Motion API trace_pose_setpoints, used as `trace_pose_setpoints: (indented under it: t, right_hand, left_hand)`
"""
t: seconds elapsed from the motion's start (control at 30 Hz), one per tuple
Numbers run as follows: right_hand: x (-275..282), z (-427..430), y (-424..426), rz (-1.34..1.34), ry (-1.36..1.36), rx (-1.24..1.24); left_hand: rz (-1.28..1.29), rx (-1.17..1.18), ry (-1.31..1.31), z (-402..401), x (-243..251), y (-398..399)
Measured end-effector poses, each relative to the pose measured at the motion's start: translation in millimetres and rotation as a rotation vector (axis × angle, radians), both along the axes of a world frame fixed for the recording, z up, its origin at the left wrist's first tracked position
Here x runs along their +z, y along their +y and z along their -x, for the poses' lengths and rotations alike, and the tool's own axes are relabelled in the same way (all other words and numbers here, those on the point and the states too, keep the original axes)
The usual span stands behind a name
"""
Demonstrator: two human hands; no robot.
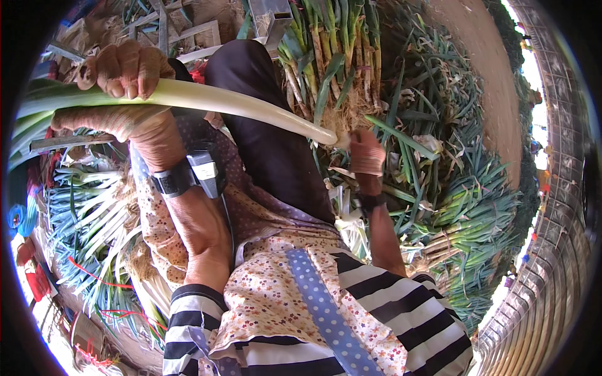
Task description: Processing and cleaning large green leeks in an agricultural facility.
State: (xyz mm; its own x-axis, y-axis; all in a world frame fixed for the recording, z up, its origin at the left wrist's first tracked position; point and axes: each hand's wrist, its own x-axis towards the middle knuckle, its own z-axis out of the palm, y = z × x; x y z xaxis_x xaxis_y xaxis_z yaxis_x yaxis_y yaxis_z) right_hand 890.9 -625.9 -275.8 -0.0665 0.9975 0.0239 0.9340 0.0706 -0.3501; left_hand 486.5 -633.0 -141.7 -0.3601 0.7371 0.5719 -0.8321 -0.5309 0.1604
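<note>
A thick leek (pixel 225 102) lies across above my lap, its green leaves towards the left and its white shaft towards the right. My left hand (pixel 124 87) is wrapped round the leek where green turns to white. At the root end my right hand (pixel 368 152) has its fingers curled against the pale roots; whether they close on the roots is blurred. Just beyond stands a bundle of unpeeled leeks (pixel 345 51) with brown roots. Whiter leeks (pixel 99 192) lie in a heap on the left.
Loose leaves and peelings (pixel 414 117) cover the ground at the right, with more leeks (pixel 465 239) piled below them. Metal frame pieces (pixel 188 30) stand at the top. Red string (pixel 101 277) trails over the left heap. A ribbed wall (pixel 559 188) curves along the right side.
</note>
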Motion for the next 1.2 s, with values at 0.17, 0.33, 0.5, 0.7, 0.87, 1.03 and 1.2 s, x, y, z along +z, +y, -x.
trace_pose_setpoints:
  t: [0.17,0.33,0.5,0.7,0.87,1.03,1.2]
  right_hand:
    - [-74,-67,-11,0.503,-0.279,-0.247]
    - [9,-46,-12,0.183,0.413,-0.125]
    - [64,8,-3,0.440,0.990,0.002]
    - [62,46,0,0.771,0.620,0.130]
    - [-54,-39,-24,0.523,-0.462,0.402]
    - [-27,-77,-46,0.610,-0.218,-0.053]
    - [64,-16,-24,-0.186,0.310,0.115]
  left_hand:
    - [0.039,0.023,0.010,2,-4,4]
    - [0.076,0.050,0.031,7,-3,-3]
    - [-0.011,0.014,0.012,-4,-7,4]
    - [-0.173,-0.131,-0.069,-4,-11,0]
    - [-0.153,-0.134,-0.027,12,-5,-9]
    - [-0.083,-0.064,-0.097,4,3,-6]
    - [0.369,0.224,-0.013,-9,1,6]
